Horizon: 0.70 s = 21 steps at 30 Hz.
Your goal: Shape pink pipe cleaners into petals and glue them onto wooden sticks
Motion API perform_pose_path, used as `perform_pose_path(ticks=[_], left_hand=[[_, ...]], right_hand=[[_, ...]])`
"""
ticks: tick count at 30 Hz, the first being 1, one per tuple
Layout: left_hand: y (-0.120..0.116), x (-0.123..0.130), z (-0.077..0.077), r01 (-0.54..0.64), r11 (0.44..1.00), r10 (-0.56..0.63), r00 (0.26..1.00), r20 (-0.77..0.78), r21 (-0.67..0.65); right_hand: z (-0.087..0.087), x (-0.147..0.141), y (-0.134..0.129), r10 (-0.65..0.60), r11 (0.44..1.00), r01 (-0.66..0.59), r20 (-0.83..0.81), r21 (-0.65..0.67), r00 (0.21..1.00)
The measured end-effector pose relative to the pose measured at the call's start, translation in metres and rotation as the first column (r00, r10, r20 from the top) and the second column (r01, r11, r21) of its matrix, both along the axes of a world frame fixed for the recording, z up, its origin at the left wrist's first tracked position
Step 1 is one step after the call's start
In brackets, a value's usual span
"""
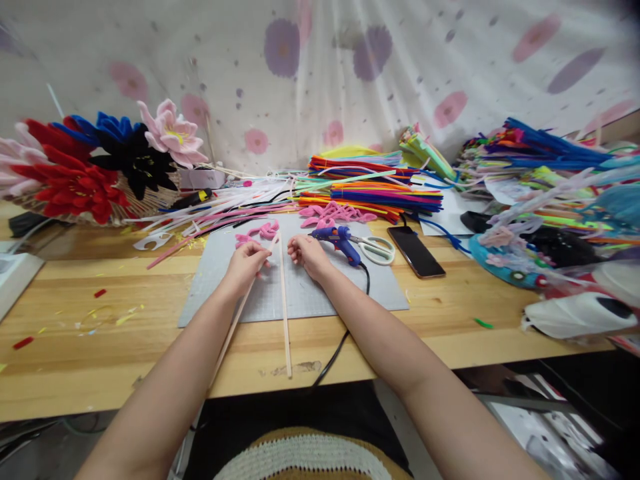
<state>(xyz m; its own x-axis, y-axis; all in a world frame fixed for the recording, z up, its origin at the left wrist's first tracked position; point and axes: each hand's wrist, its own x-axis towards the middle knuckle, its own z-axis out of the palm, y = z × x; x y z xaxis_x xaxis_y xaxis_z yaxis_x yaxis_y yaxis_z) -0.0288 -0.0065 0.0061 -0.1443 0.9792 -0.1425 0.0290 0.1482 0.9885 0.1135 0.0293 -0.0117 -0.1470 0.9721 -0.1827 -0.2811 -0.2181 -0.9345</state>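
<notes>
My left hand (247,263) pinches a pale pink pipe cleaner (285,313) close to its bend. The strand is folded into a narrow V: one leg runs down toward the table's front edge, the other passes beneath my left hand and along the forearm. Just right of the bend, my right hand (306,255) has loosely curled fingers, with no object visible in them. Beyond the hands lie bent pink pipe-cleaner shapes (257,233) and a pink lattice-like piece (335,213). A blue glue gun (340,243) lies against white-handled scissors (377,250), right of my right hand.
A grey cutting mat (205,293) lies under the hands on the wooden table (150,353). Bundled coloured pipe cleaners (385,193) line the back. Fuzzy flowers (80,187) stand left; a phone (416,252) and white roll (577,315) lie right. The glue-gun cord (343,343) crosses the front edge.
</notes>
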Motion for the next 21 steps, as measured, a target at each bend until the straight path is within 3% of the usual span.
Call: perform_pose_path(ticks=[13, 21], left_hand=[[0.003, -0.009, 0.006, -0.003, 1.0, 0.005, 0.998, 0.058, -0.026], [0.003, -0.014, 0.012, -0.02, 1.0, 0.021, 0.995, 0.094, -0.009]], right_hand=[[-0.002, 0.0, -0.002, 0.072, 0.997, -0.072, 0.007, -0.014, 0.997], [-0.007, 0.001, -0.002, 0.09, 0.993, -0.092, 0.031, 0.077, 0.995]])
